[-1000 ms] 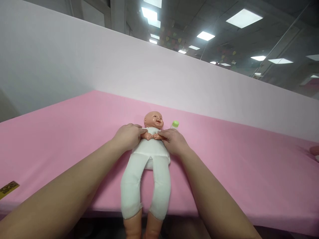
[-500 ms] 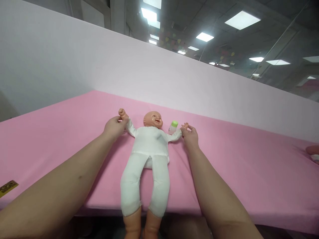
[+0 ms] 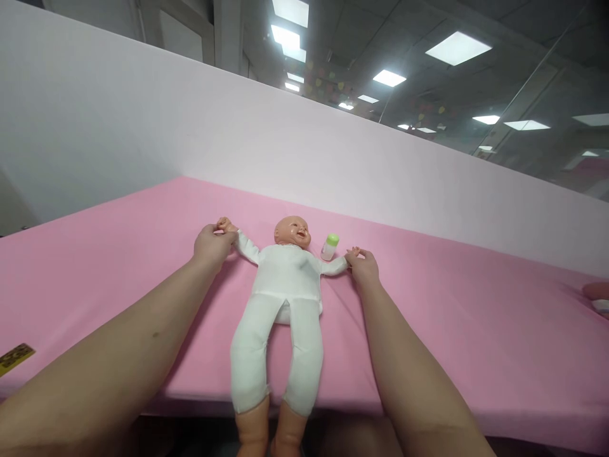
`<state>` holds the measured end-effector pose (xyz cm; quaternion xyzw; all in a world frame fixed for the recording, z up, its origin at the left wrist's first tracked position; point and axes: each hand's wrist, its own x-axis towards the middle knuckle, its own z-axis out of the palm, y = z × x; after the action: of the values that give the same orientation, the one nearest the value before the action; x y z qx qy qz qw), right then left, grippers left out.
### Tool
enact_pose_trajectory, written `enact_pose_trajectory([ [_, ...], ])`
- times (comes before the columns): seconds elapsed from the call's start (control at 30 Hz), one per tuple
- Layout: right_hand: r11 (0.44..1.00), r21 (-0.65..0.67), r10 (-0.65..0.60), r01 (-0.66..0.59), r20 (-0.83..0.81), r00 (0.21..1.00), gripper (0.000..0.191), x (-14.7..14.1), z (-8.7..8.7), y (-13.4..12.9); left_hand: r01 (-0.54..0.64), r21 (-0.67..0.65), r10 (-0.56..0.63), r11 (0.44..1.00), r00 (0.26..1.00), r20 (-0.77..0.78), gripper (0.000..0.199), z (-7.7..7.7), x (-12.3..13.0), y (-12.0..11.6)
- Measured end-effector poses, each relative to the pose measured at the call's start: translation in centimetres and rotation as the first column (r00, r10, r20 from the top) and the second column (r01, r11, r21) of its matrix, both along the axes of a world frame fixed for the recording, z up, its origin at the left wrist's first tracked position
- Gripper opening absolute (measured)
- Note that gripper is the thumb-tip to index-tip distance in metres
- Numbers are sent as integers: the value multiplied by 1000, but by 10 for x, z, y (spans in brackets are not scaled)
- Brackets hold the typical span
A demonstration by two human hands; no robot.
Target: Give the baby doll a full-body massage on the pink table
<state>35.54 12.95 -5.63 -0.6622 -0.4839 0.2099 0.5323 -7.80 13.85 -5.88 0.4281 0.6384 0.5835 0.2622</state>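
Note:
A baby doll in a white suit lies on its back on the pink table, head away from me, bare feet hanging over the near edge. Its arms are spread wide. My left hand grips the doll's hand on the left side. My right hand pinches the doll's other hand on the right side. A small bottle with a green cap stands just right of the doll's head, between the head and my right hand.
A pale partition wall runs along the table's far edge. A yellow label lies at the near left. A pinkish object shows at the right border.
The doll's arms went from folded together on its chest to spread wide. My hands moved apart with them, left hand leftward and right hand rightward, uncovering the bottle.

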Motion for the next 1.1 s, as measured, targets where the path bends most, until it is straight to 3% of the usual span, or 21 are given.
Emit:
enact_pose_trajectory([
  [0.07,996,51,84,-78,-139,987,65,-8,7,-2,43,63,-36,997,993,-115,50,13,13,-12],
  [0.17,955,163,280,-248,-216,935,73,-26,20,-10,252,151,-189,956,921,-341,37,30,36,-34],
  [0.27,904,191,392,-382,-15,920,63,-48,31,-24,470,52,-355,881,730,-584,32,38,56,-47],
  [0.33,876,152,432,-458,176,885,52,-64,36,-35,540,-41,-412,841,589,-695,30,40,63,-50],
  [0.47,828,-22,496,-560,495,714,37,-86,47,-55,560,-150,-451,815,449,-771,23,45,61,-51],
  [0.63,741,-142,586,-656,613,529,25,-93,60,-66,613,-200,-513,764,390,-765,14,56,53,-59],
  [0.7,729,-165,598,-664,625,502,24,-93,63,-67,620,-210,-507,756,351,-787,14,58,54,-60],
  [0.8,749,-190,601,-634,598,531,22,-93,62,-69,587,-261,-495,766,280,-822,12,58,57,-60],
  [0.87,769,-189,595,-611,563,574,23,-94,59,-68,556,-277,-494,783,287,-821,7,57,59,-59],
  [0.93,793,-159,573,-587,521,633,28,-92,54,-65,539,-260,-490,801,341,-802,4,55,60,-59],
  [1.0,828,-88,528,-553,451,719,34,-88,47,-59,526,-216,-486,822,452,-748,10,53,59,-59],
  [1.1,896,80,409,-438,242,880,46,-73,39,-42,484,-143,-476,863,685,-552,29,47,50,-53],
])
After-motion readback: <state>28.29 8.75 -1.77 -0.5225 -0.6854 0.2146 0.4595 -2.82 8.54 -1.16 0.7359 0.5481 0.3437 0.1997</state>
